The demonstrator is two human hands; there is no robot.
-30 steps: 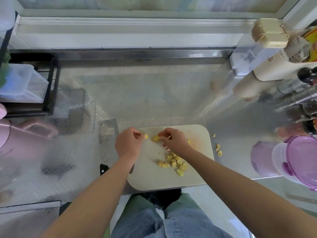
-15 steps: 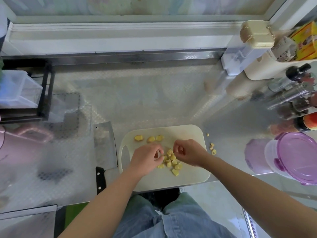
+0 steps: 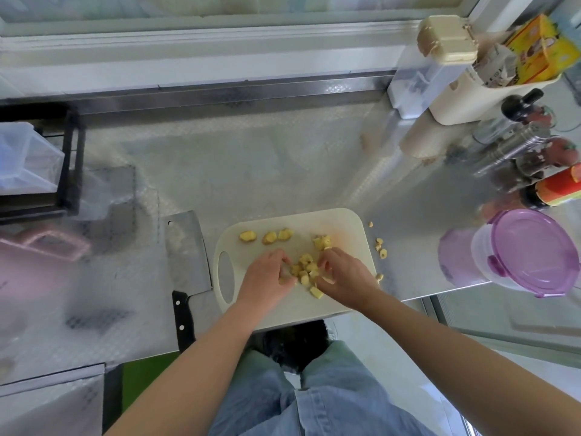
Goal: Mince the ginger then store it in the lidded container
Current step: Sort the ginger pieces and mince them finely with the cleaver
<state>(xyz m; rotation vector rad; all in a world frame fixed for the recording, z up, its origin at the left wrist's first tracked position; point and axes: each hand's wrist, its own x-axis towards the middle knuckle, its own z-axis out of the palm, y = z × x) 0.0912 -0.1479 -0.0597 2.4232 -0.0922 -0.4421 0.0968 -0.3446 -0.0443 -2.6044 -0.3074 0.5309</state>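
Left hand: fingers curled, pinching ginger chunks | right hand: pinching same pile | cutting board: on bench | cleaver: flat, just left of board

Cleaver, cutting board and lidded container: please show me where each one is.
cleaver [image 3: 187,247]: head view, flat of the blade.
cutting board [image 3: 345,225]: head view, bare far right corner.
lidded container [image 3: 531,250]: head view, middle of the purple lid.
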